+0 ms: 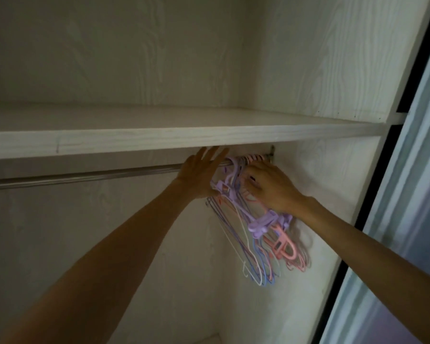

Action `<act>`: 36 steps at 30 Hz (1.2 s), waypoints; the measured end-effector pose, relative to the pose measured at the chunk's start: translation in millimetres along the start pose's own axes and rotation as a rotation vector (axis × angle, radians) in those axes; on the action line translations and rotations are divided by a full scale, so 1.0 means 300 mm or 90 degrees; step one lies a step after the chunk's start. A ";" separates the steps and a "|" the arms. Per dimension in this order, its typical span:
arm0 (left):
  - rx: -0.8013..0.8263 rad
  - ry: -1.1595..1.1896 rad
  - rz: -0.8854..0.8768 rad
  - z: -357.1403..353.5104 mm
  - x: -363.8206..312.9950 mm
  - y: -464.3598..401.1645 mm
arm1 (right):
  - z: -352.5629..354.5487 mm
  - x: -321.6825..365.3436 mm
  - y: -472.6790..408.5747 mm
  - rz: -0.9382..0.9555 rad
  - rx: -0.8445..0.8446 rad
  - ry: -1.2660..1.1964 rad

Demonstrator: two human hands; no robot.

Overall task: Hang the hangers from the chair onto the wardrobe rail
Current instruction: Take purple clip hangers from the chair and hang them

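Arms: Both reach up and forward from the near edge, converging at the right end of the rail (85, 175).
Right hand: Your right hand (271, 188) lies on the right face of the hangers (253, 224), back toward you, fingers curled into the upper part of the bundle. It grips them there.
Left hand: Your left hand (199, 175) is at the left face of the bundle, fingers straight and spread, tips up by the rail. It presses; it does not grip.
Hands, relative: Close together, with the bundle between them.
Hangers: A mixed bundle, purple, pink, blue and white. The hooks sit over the rail, just beside its bracket (272, 152). The bodies hang tilted, lower ends swung toward the side wall (320, 184).
Rail: Runs left under the shelf (159, 140). The visible stretch left of your left hand carries nothing.
Chair: Not in view.
Risk, hooks: Some hooks may rest on neighbours, not on the rail. Release then drops them.
Risk, tangle: The thin wire hangers cross at the bottom. Pulling one sideways may drag others off.
Risk, wall: The bundle crowds the wall. A swing on release may knock hooks loose.
Check: Hook seating is partly hidden by your hands. Confirm before you let go.
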State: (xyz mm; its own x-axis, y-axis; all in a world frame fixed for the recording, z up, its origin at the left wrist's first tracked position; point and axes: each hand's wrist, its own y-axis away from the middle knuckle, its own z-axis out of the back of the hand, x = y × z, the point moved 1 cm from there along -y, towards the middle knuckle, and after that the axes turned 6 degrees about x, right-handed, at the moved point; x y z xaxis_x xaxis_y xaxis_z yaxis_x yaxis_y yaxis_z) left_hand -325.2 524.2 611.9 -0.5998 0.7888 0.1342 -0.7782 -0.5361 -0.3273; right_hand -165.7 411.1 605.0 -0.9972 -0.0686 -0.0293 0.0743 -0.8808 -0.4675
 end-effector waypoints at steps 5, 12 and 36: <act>0.062 -0.015 -0.065 -0.028 -0.039 -0.110 | 0.037 0.058 0.203 -0.045 0.207 -0.046; -0.024 0.039 -0.069 -0.053 -0.030 -0.077 | -0.099 0.155 0.252 0.058 0.142 0.200; -0.112 0.011 0.000 -0.055 -0.055 -0.120 | -0.202 0.118 0.298 -0.565 0.008 -0.410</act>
State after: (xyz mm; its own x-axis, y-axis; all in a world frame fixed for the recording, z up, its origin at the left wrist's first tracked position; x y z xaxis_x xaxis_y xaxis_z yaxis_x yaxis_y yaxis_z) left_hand -284.2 535.7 606.2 -0.5953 0.7947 0.1186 -0.7326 -0.4762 -0.4864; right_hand -194.9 358.4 508.6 -0.5052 0.3642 0.7824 -0.6648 -0.7423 -0.0838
